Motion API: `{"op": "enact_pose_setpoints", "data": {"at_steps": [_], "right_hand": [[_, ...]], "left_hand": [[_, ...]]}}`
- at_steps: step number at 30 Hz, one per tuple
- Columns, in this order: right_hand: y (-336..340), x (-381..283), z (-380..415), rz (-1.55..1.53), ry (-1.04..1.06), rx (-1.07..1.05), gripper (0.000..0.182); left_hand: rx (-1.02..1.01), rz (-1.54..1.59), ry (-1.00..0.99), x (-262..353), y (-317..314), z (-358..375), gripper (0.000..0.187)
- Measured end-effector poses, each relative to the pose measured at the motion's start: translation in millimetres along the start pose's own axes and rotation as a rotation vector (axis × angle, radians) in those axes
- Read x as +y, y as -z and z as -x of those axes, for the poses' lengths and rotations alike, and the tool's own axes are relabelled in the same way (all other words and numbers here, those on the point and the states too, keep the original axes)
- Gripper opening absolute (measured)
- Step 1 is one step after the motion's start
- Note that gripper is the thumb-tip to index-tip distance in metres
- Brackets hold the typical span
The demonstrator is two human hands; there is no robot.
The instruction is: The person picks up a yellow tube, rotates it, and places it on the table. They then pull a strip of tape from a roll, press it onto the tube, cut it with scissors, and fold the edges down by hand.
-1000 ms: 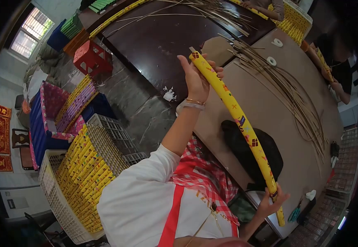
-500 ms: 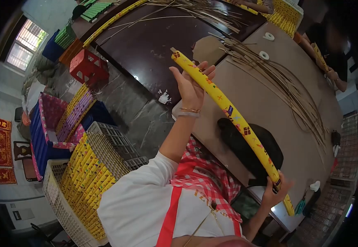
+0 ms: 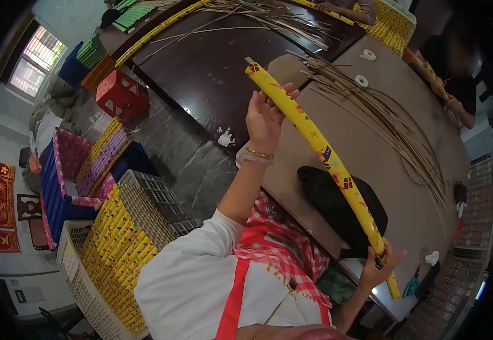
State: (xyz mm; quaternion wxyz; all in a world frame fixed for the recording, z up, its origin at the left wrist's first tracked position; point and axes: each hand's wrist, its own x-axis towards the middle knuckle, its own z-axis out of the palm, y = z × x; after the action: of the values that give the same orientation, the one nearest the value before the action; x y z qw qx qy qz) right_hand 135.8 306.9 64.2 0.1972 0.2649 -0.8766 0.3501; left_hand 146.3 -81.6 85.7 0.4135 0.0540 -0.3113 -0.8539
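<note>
A long, slightly curved yellow tube (image 3: 328,161) with a colourful print slants across the head view, a thin strip showing at its upper end. My left hand (image 3: 266,120) is closed round it near that end, fingers passing behind it. Lower down, my right hand (image 3: 378,268) grips the tube close to its other end. Beneath its middle, a black bag-like item (image 3: 343,204) lies on the brown table (image 3: 309,130).
Bamboo-like strips (image 3: 379,116) and tape rolls (image 3: 361,81) lie on the table. Teal-handled scissors (image 3: 411,286) are near its right edge. A crate (image 3: 71,272) of yellow tubes stands at left, near a red stool (image 3: 120,93). Other people work across the table.
The tube's upper end has shifted slightly right and up. My left thumb has moved in towards the tube, and the left fingers have curled more round it. My right hand keeps its grip.
</note>
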Motion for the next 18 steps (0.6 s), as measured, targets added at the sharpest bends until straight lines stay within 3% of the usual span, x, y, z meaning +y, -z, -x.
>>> {"op": "enact_pose_setpoints", "data": {"at_steps": [3, 5, 7, 9, 11, 13, 14, 15, 16, 18], "right_hand": [[-4, -2, -2, -0.315, -0.091, 0.120, 0.041], [0, 1, -6, 0.009, -0.003, 0.001, 0.045], [-3, 2, -12, -0.006, 0.020, 0.002, 0.055], [-9, -14, -30, -0.012, 0.015, 0.011, 0.052], [-17, -25, -49, -0.040, 0.020, 0.013, 0.060], [-28, -28, -70, -0.090, 0.034, 0.006, 0.079], [-30, -34, -82, -0.034, 0.060, -0.031, 0.080], [-36, -30, -92, -0.029, 0.180, -0.004, 0.080], [-39, -27, -96, 0.130, 0.284, -0.025, 0.077], [-44, -45, -103, 0.243, 0.286, -0.012, 0.073]], "left_hand": [[0.030, 0.104, 0.064, -10, -12, 9, 0.055], [0.049, 0.112, 0.183, -24, -22, 26, 0.064], [0.061, 0.157, 0.246, -36, -53, 58, 0.062], [0.073, 0.196, 0.343, -51, -71, 72, 0.060], [-0.044, 0.189, 0.330, -71, -82, 85, 0.055], [0.068, 0.198, 0.306, -78, -84, 64, 0.038], [0.056, 0.188, 0.293, -83, -78, 47, 0.033], [0.237, 0.247, 0.304, -78, -92, 36, 0.029], [0.245, 0.074, 0.283, -78, -91, 29, 0.028], [0.249, 0.097, 0.354, -83, -72, 3, 0.030]]}}
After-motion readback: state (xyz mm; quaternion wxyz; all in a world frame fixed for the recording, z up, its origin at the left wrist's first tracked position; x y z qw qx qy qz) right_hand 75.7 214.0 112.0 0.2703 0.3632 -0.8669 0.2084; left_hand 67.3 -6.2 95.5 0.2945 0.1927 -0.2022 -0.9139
